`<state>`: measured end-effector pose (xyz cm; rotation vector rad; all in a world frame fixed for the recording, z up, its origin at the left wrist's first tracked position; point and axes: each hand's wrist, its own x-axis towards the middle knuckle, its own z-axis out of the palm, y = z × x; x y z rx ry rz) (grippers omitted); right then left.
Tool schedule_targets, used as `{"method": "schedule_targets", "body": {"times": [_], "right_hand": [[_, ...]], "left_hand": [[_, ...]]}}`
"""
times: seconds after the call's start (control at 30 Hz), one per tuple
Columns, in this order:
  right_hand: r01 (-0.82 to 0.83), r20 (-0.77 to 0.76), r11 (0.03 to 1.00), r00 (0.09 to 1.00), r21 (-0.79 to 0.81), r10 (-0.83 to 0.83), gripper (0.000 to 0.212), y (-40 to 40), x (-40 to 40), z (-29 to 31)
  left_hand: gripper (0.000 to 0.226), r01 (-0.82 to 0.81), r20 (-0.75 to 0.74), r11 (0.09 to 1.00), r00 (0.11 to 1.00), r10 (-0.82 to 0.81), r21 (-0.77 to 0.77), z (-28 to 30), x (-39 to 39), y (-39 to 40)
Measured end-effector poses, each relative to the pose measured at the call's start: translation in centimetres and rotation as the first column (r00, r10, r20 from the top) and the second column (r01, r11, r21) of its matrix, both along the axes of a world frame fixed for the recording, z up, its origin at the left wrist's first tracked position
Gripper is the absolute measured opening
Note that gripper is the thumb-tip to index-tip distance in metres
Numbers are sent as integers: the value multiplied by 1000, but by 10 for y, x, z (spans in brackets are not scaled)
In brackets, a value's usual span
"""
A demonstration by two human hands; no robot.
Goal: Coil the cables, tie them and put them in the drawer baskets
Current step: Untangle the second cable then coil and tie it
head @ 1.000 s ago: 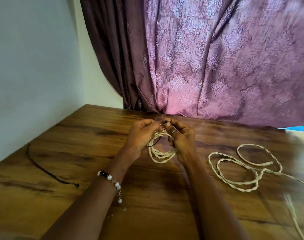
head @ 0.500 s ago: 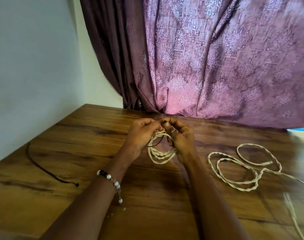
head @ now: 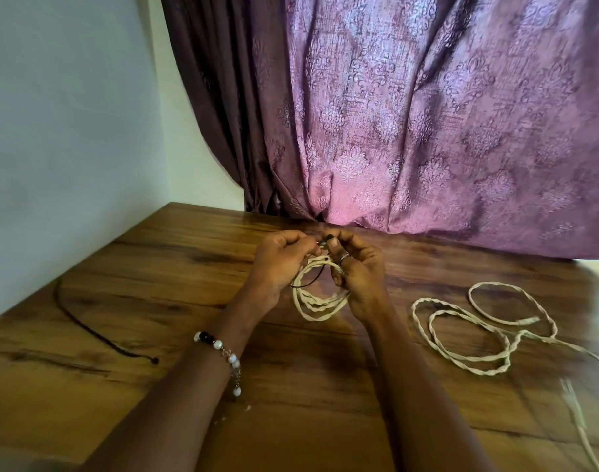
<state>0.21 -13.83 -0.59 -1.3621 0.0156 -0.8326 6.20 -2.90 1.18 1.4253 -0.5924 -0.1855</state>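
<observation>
Head view: both hands' fingers pinch black tie (head: 306,283) atop cream coil (head: 320,303) (hanging between palms); left hand (head: 280,267), right hand (head: 359,270).

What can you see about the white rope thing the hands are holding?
The coiled cable is cream-coloured and looks twisted, like braid. It is wound into a few loose oval loops, hanging between the left hand and right hand just above the wooden table. Both hands pinch its top, where a thin black tie crosses it.
</observation>
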Motion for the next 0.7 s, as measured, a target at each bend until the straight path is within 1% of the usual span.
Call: {"method": "schedule_targets", "body": {"times": [0.13,0.27,0.4,0.5,0.57,0.6,0.67,0.7], "right_hand": [[-6,-25,1000,1000,15,6,12,0,0,0],[-18,-45,1000,999,9,19,14,1,-2,1],[-30,-84,999,996,-12,29,13,1,-5,4],[-47,-103,998,994,-31,43,13,-1,-6,5],[-48,-119,998,992,-44,43,15,-2,-7,6],[-45,-128,998,991,-53,38,15,-3,-8,6],[-28,-145,996,989,-83,16,15,-6,-8,6],[-17,-149,995,989,-100,2,14,-8,-8,6]], "left_hand": [[23,6,7,1000,1000,-6,-5,-1,2,-1],[23,23,14,999,1000,-23,-27,-1,1,-2],[22,22,40,1000,999,-21,-19,-3,4,-2],[20,76,81,997,994,-75,-5,-3,5,-1],[19,115,159,993,980,-119,38,-3,5,1],[18,117,231,990,964,-132,81,-3,6,3],[12,52,431,983,894,-124,174,-6,8,4],[8,16,509,981,853,-114,194,-7,10,4]]}}
